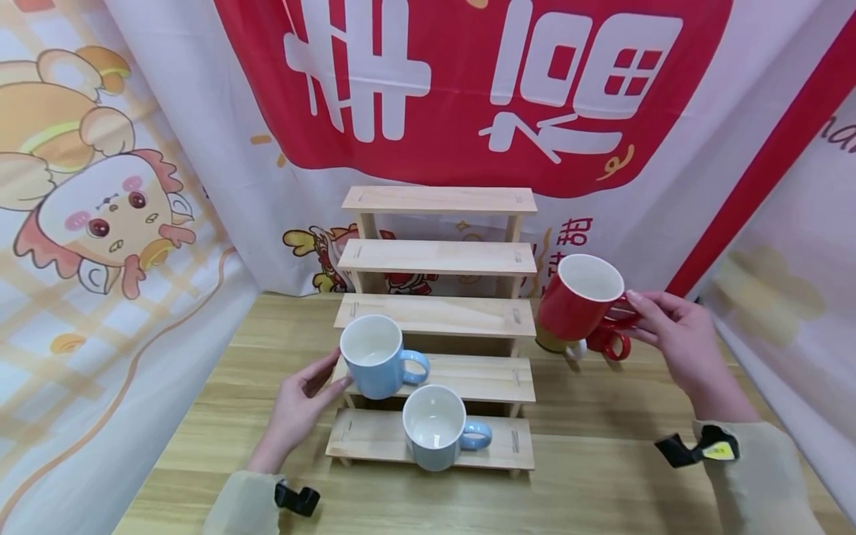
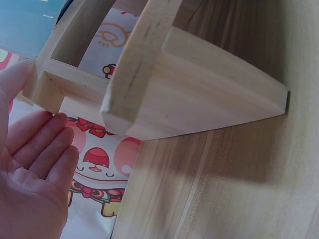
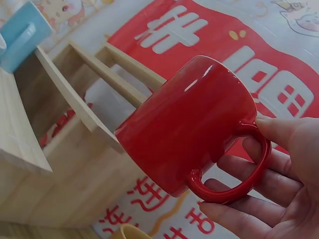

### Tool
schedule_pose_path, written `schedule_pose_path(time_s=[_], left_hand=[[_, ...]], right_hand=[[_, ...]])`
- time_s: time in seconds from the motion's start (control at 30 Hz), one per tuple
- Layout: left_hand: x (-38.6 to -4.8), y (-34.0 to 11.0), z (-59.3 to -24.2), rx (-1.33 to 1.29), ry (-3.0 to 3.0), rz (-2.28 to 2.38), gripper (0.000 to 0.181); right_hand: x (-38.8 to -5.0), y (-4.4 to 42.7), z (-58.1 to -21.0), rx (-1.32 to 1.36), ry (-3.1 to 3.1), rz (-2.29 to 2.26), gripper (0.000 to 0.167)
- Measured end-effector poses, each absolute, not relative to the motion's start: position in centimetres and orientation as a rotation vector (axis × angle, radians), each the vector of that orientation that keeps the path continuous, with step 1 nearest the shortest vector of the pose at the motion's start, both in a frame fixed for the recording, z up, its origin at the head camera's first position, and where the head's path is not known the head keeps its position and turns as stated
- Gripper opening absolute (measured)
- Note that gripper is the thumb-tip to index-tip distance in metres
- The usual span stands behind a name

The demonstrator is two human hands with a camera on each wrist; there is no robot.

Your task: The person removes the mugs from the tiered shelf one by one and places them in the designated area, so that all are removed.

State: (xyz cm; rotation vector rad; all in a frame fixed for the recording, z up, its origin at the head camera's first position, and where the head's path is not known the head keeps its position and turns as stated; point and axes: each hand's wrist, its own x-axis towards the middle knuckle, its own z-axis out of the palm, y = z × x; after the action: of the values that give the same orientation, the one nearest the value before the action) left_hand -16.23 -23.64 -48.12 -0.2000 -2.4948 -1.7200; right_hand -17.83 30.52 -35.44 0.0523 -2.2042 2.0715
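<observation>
My right hand (image 1: 685, 349) holds a red mug (image 1: 576, 301) by its handle, raised at the right side of the stepped wooden rack (image 1: 435, 316). In the right wrist view, thumb and fingers of that hand (image 3: 286, 184) pinch the handle of the tilted red mug (image 3: 192, 122). My left hand (image 1: 294, 412) is at the rack's left side, beside a light blue mug (image 1: 374, 368) on the second step from the bottom. Its extended fingers (image 2: 37, 144) are by the step's wooden end in the left wrist view. Another light blue mug (image 1: 435, 431) stands on the lowest step.
Behind and below the raised mug, on the wooden table (image 1: 602, 483), are another red handle (image 1: 617, 346), a white handle (image 1: 576, 350) and a yellowish mug, partly hidden. Printed cloth (image 1: 221, 148) hangs behind the rack and along both sides.
</observation>
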Motion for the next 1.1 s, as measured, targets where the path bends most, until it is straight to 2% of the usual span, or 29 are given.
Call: schedule_pose_path(time_s=[0.23, 0.5, 1.1], left_hand=[[-16.2, -23.7, -48.2, -0.196, -2.498, -1.715, 0.064], [-16.3, -23.6, -48.2, -0.194, -2.494, -1.718, 0.064], [-16.3, -23.6, -48.3, -0.204, -2.486, -1.724, 0.064]], right_hand=[[-17.4, 32.8, -36.2, 0.061, -2.11, 2.117, 0.019], [-16.6, 34.8, -36.6, -0.079, -2.087, 2.112, 0.019], [-16.0, 38.6, -39.2, -0.183, -1.888, 2.234, 0.013]])
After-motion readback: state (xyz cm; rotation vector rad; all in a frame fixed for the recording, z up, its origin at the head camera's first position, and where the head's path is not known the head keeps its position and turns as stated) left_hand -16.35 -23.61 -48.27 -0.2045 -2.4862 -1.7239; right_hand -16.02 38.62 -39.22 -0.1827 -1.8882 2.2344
